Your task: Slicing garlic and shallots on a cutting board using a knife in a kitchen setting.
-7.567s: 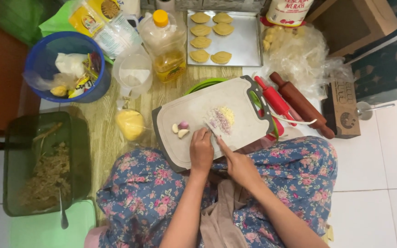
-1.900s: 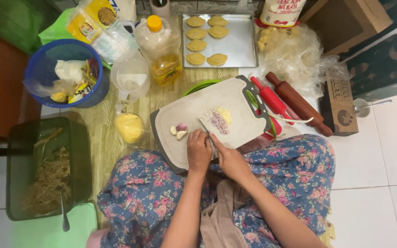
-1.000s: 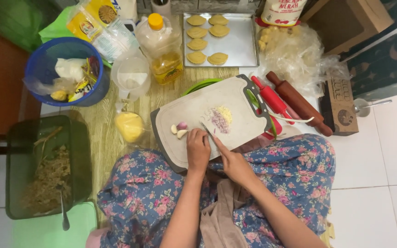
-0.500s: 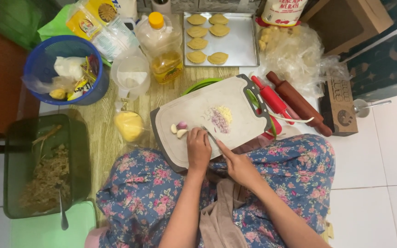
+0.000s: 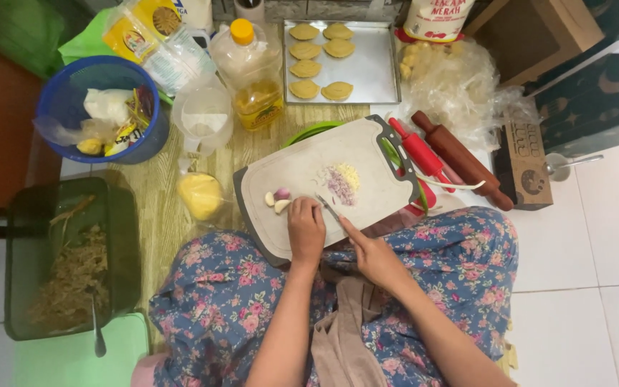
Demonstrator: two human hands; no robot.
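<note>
Two hands work at the near edge of a pale cutting board (image 5: 302,161) that rests partly on the person's floral-skirted lap. The left hand (image 5: 306,229) lies knuckles-up with fingers curled down onto something small on the board — what it pins is hidden under the fingers. The right hand (image 5: 372,256) is closed round the handle of a small knife (image 5: 327,206), forefinger laid along it; the blade's long axis runs up and to the left, its tip just beside the left fingertips.

Three whole cloves — garlic and a small shallot (image 5: 278,201) — sit touching one another just left of the left hand, which is much the nearer to them. A little heap of minced shallot and garlic (image 5: 343,183) lies just beyond the blade, toward the board's middle.

The board's far left half is bare, giving room to sweep or slide. To the right its handle end crowds against a red rolling pin (image 5: 418,152) and a brown one (image 5: 462,159); a tray of folded pastries (image 5: 369,68) stands well beyond.
</note>
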